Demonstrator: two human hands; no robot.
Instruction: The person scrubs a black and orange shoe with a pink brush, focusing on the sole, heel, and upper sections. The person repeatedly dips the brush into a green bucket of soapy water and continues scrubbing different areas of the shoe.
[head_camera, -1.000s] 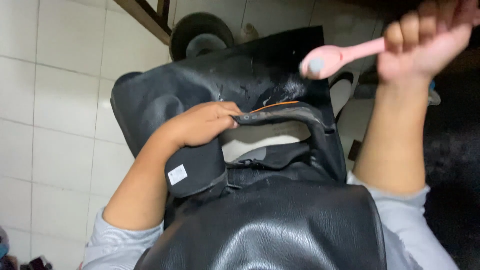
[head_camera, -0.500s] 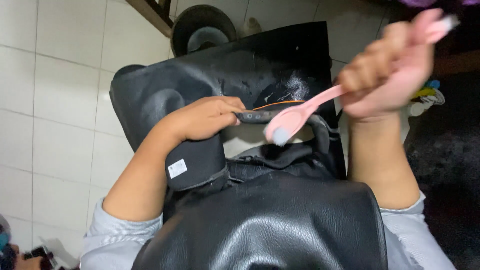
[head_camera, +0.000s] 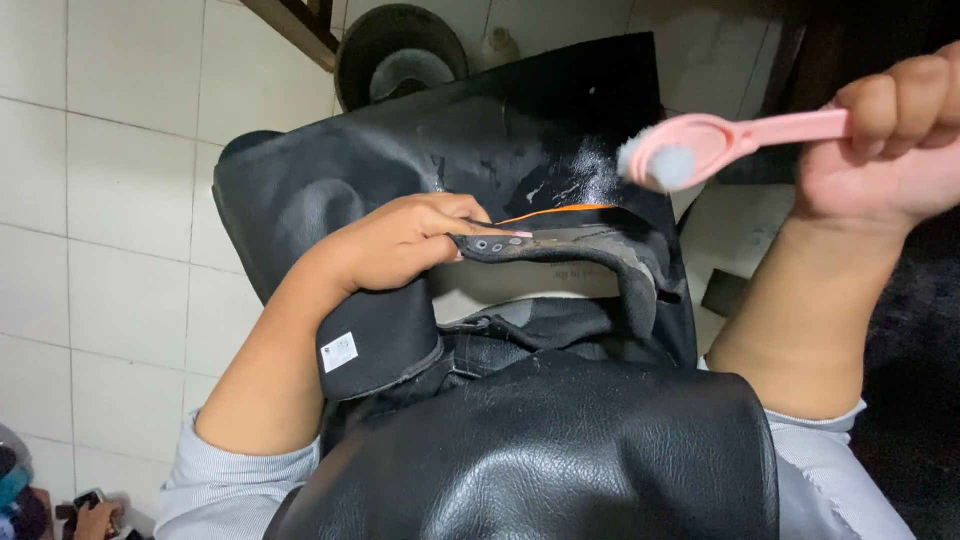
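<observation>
My left hand (head_camera: 405, 243) grips a black shoe (head_camera: 560, 275) by the edge of its opening, where small eyelets and an orange trim line show; the pale inside faces up. A black tongue flap with a white label (head_camera: 375, 345) hangs below my wrist. My right hand (head_camera: 895, 140) is raised at the upper right, shut on the handle of a pink brush (head_camera: 715, 140); its round grey-bristled head hovers above the shoe's far end, apart from it. A wet black apron (head_camera: 520, 450) covers my lap and spreads under the shoe.
White floor tiles (head_camera: 120, 200) lie to the left. A round dark bowl-like container (head_camera: 400, 60) sits at the top beside a wooden leg (head_camera: 295, 30). A dark mat (head_camera: 910, 330) fills the right side. Another person's hand (head_camera: 95, 518) shows at the bottom left corner.
My right hand has lifted the pink brush up and to the right, off the shoe's opening where its head was half a second ago. My left hand keeps its hold on the shoe.
</observation>
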